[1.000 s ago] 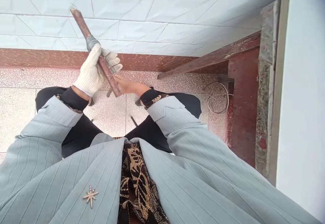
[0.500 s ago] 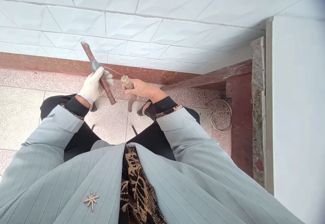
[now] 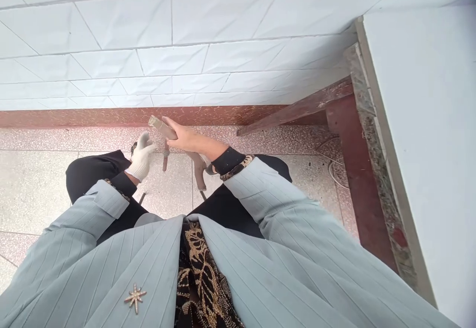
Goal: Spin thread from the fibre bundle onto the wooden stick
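Observation:
My right hand (image 3: 183, 137), bare, is wrapped round a thick, crooked wooden stick (image 3: 162, 127). One cut end points up and left; the curved lower part (image 3: 199, 166) comes out below the hand. In a white knitted glove, my left hand (image 3: 142, 157) is empty, fingers apart, a short way left of that stick. Between the hands and lower down is a reddish-brown stick (image 3: 165, 162) with a grey winding round it. Its upper part is hidden behind my right hand's stick, and I cannot tell whether it hangs or rests on the floor.
A white tiled wall (image 3: 156, 18) with a reddish-brown skirting (image 3: 82, 116) rises in front. Speckled floor tiles (image 3: 33, 179) lie below. At right stand a dark red wooden frame (image 3: 366, 179) and a white panel (image 3: 427, 119), with a coiled cable (image 3: 330, 166) on the floor beside them.
My left hand has let go of the reddish-brown stick, which is now lower, between the hands. My right hand has moved left with the crooked stick, which has swung round. The view has tilted.

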A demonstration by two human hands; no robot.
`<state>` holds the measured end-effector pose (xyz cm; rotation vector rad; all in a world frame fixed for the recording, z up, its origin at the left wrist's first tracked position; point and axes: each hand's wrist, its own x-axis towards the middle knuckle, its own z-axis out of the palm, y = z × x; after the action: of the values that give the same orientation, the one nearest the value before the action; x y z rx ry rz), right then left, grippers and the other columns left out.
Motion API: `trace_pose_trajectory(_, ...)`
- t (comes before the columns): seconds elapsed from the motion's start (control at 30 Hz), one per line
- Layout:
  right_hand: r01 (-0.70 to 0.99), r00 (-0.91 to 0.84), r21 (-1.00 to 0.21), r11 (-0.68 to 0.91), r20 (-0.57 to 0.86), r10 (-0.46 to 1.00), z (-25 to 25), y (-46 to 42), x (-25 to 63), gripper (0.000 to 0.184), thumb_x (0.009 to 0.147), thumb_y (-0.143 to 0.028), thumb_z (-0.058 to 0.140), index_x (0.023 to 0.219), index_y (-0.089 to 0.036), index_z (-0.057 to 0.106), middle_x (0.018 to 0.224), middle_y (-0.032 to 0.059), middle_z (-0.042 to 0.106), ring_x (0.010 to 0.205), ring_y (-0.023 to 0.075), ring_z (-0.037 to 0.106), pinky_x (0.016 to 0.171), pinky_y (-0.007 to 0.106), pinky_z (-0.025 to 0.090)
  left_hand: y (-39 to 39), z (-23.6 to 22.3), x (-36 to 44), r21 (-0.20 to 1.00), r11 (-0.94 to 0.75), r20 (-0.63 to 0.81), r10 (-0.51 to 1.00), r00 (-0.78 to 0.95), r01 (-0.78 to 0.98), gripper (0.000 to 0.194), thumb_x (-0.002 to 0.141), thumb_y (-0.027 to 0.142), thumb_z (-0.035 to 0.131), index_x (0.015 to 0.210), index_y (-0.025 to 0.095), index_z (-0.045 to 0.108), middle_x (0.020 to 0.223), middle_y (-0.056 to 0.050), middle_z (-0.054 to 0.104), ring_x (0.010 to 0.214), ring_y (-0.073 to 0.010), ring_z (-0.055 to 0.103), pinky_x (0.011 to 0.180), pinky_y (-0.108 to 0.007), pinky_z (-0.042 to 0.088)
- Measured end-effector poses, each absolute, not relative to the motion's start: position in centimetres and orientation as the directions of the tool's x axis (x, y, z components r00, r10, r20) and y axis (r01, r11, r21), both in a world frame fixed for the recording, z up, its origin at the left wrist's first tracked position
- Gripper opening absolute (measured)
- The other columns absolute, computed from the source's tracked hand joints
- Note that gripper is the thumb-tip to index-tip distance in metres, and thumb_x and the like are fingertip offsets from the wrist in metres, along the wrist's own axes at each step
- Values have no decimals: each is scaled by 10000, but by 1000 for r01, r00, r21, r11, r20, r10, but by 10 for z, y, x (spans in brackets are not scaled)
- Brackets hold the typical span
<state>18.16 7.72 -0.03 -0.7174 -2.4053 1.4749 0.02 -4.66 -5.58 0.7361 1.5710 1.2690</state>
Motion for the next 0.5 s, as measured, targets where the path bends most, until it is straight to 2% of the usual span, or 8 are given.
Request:
trace_pose_trajectory(0.07,308,-849,-876,371,-78,522,0,74,175,1013,817,-232,625,1700,-177,132,1498,195,569,1127,321,664,939,438,560,-42,-38,6,992,94,-118,901,-418,-79,570,774,435,785,1301,346,589,1427,-59,639,1493,-287,443,1142,-417,460)
trace_pose_trajectory(0.17,345,-856,-851,395,-114,504,5,73,169,1049,799,-189,630,1698,-179,90,1397,197,627,1038,302,663,877,423,552,-29,-16,14,993,-110,91,947,-309,-45,570,799,577,783,1285,310,652,1482,-77,606,1472,-303,471,1175,-431,434)
trace_pose_trajectory(0.3,387,-841,-845,369,-158,518,12,78,168,997,807,-187,644,1672,-171,148,1186,160,685,869,257,635,765,407,533,-7,-6,15,979,-202,185,942,-279,-34,458,872,617,719,1134,242,728,1238,-90,709,1228,-260,642,1112,-420,480)
trace_pose_trajectory(0.4,264,-852,-939,222,-119,510,15,83,176,940,853,-215,645,1653,-176,152,1093,106,680,856,215,620,770,369,528,11,3,11,966,-254,224,919,-324,-53,399,886,610,713,1025,236,737,1086,-68,716,1060,-222,665,1020,-396,522)
trace_pose_trajectory(0.47,171,-854,-980,105,-95,511,14,86,181,799,893,-231,628,1590,-171,243,959,51,655,781,176,595,718,328,513,22,13,7,944,-320,271,891,-364,-80,383,885,596,723,995,229,736,1044,-60,700,1013,-198,647,957,-363,533)
trace_pose_trajectory(0.5,126,-856,-990,59,-78,511,12,87,183,651,918,-243,611,1505,-164,340,884,25,625,726,156,570,676,306,494,28,18,5,929,-356,294,877,-379,-103,383,880,585,733,982,217,737,1043,-61,694,1009,-191,642,941,-350,531)
